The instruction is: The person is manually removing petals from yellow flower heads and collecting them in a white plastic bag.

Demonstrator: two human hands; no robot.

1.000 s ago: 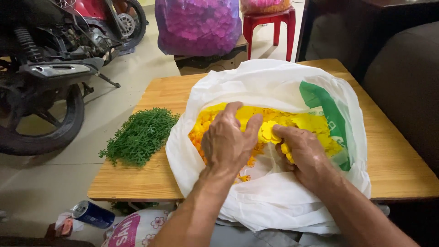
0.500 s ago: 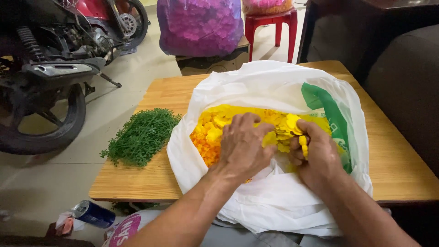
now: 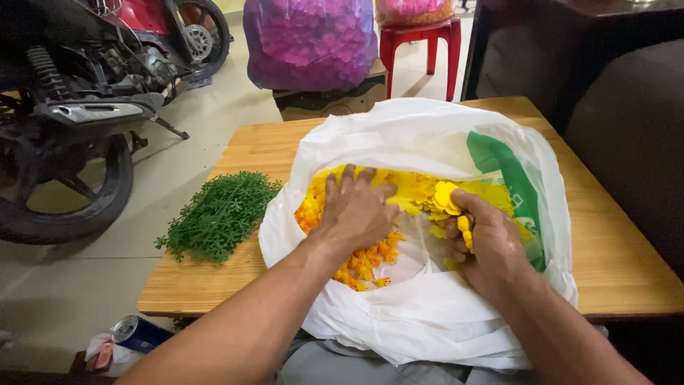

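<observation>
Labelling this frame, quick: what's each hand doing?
Left hand: open, flat on the yellow petals in the white bag.
Right hand: closed on a bunch of yellow petals.

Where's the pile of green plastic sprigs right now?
The green sprigs lie on the wooden table's left part, just left of the white bag.

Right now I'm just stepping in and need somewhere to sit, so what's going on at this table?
A person is working both hands inside a white plastic bag that lies open on the wooden table. The left hand rests spread and palm down on the yellow and orange petals. The right hand has its grip closed on a small stack of yellow petals. A pile of green sprigs lies on the table beside the bag.
</observation>
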